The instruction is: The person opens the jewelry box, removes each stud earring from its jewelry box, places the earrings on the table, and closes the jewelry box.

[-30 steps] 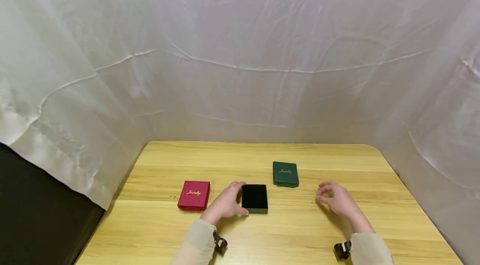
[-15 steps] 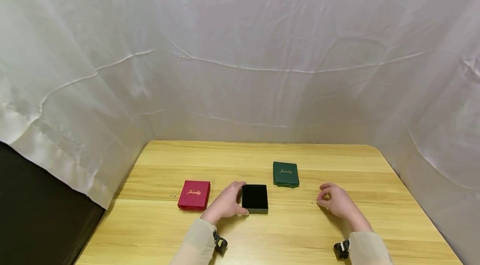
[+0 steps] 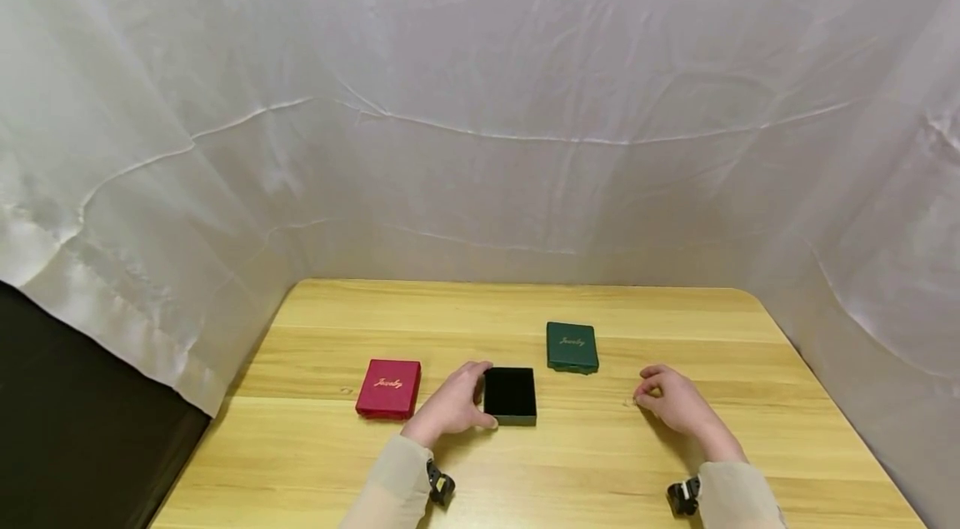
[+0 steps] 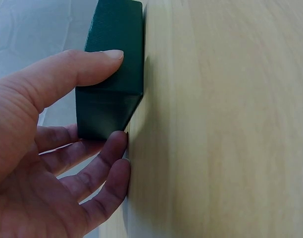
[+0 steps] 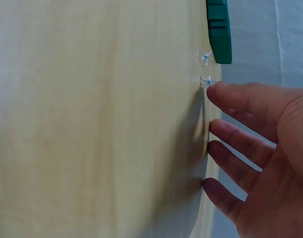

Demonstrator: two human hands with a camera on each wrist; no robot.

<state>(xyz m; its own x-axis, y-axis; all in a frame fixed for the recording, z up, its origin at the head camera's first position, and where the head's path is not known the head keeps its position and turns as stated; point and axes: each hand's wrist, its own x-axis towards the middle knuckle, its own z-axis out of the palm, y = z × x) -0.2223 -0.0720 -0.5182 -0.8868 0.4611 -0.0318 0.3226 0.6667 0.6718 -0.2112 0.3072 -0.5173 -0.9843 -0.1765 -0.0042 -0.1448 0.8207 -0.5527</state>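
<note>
My left hand [image 3: 452,402] grips the left side of a green jewelry box base [image 3: 510,396] that sits on the table, its black lining facing up. In the left wrist view the thumb lies along one green side, with fingers round the corner. My right hand [image 3: 671,400] is low over the table to the right. Thumb and index finger pinch a small star-shaped earring [image 5: 209,82] with a blue centre. Just beyond the fingertips lies a matching earring [image 5: 205,58]. The green lid [image 3: 572,346], lettered "Jewelry", lies farther back between the hands.
A red jewelry box [image 3: 387,389] with its lid on sits left of my left hand. Small shiny pieces [image 3: 346,390] lie to its left, too tiny to identify. The wooden table [image 3: 487,479] is bordered by pale curtains [image 3: 480,179] at the back and sides.
My right hand has shifted very slightly, and its thumb and index finger have come together on the earring. The left hand, the box base and the lid stay in place.
</note>
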